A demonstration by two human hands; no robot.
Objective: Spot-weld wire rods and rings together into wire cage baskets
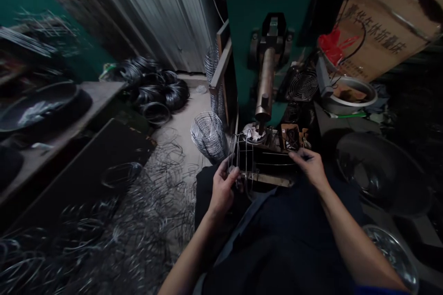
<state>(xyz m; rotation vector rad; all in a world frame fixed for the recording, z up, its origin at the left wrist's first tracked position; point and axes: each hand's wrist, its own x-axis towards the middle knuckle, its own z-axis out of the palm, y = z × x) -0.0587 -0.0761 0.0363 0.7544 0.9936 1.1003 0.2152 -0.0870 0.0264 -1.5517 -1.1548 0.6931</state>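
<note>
My left hand (224, 186) is closed round the side of a wire frame (246, 159), a small cage of bent metal wire standing upright over my lap. To the right, my right hand (311, 166) pinches a thin straight wire (275, 164) that runs leftward toward the frame. Whether that wire touches the frame is too fine to tell. Just beyond both hands, the metal arm of a green machine (266, 83) points down, its tip above a small dish with white paper (254, 132).
Stacked wire rings (207, 133) stand left of the machine. Loose wire pieces (148, 193) cover the floor, with black wire coils (162, 90) behind. On the right are a dark basin (384, 173), a metal bowl (394, 253), a white pot (372, 97) and a cardboard box (391, 18).
</note>
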